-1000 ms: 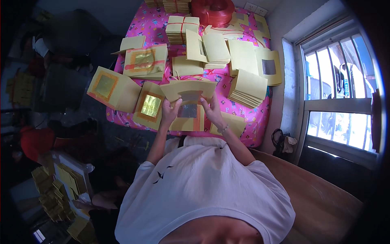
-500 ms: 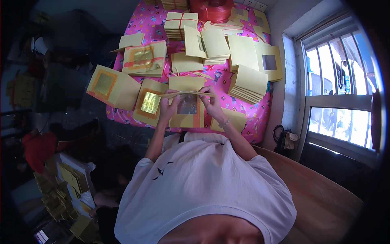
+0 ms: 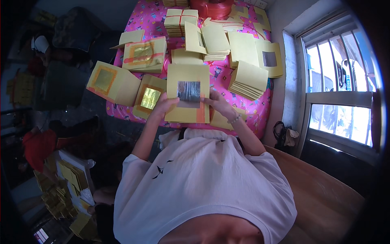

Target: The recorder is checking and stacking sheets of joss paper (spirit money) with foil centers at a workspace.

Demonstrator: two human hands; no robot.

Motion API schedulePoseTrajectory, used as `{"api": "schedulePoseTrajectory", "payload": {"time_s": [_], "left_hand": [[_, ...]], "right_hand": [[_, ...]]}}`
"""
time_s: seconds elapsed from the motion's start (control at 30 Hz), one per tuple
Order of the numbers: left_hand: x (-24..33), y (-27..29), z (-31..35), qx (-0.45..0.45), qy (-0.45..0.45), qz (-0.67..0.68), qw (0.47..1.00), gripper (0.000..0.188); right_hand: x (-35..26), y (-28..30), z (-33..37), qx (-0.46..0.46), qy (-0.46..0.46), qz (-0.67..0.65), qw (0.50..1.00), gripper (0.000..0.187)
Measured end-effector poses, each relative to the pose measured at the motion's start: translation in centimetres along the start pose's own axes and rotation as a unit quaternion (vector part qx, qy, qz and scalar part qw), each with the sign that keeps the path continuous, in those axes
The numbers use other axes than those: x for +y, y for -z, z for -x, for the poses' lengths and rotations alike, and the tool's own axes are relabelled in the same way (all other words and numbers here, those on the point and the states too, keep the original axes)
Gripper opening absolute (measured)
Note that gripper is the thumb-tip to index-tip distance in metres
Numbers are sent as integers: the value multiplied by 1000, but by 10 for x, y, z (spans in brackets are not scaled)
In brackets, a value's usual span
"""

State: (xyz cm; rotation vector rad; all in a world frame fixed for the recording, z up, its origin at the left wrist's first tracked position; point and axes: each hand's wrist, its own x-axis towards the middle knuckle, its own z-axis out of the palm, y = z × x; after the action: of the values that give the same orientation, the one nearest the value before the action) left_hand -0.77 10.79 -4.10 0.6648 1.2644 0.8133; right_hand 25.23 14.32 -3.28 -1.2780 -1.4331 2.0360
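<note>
In front of me is a stack of yellow joss paper (image 3: 187,114) with a silver foil square and an orange band at its lower right. My left hand (image 3: 164,106) grips the left edge, thumb on top beside the foil. At the opposite edge my right hand (image 3: 220,104) is closed on the same stack, its thumb also over the face; the fingers underneath are hidden. Left of the stack lies a sheet with gold foil (image 3: 151,97) framed in orange. A yellow sheet (image 3: 227,118) shows partly beneath my right wrist.
A pink patterned cloth (image 3: 140,16) covers the table. Further back are a stack tied with red cord (image 3: 181,23), loose yellow stacks (image 3: 248,79) and a red coil of plastic cord (image 3: 213,9). A barred window (image 3: 341,85) is at right. People sit at left.
A thin yellow edge-on piece between my hands is no longer seen. My hands have moved slightly nearer and down to the sides of the foil-faced stack, which now appears larger.
</note>
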Motion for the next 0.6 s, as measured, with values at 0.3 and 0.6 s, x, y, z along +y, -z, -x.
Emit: {"api": "schedulePoseTrajectory", "payload": {"time_s": [0.3, 0.6], "left_hand": [[-36, 15, 8, -25, 93, -2, 995, 14], [-62, 38, -1, 26, 60, 26, 998, 35]], "right_hand": [[34, -1, 17, 224, 323, 381, 837, 38], [49, -12, -2, 104, 296, 394, 864, 27]]}}
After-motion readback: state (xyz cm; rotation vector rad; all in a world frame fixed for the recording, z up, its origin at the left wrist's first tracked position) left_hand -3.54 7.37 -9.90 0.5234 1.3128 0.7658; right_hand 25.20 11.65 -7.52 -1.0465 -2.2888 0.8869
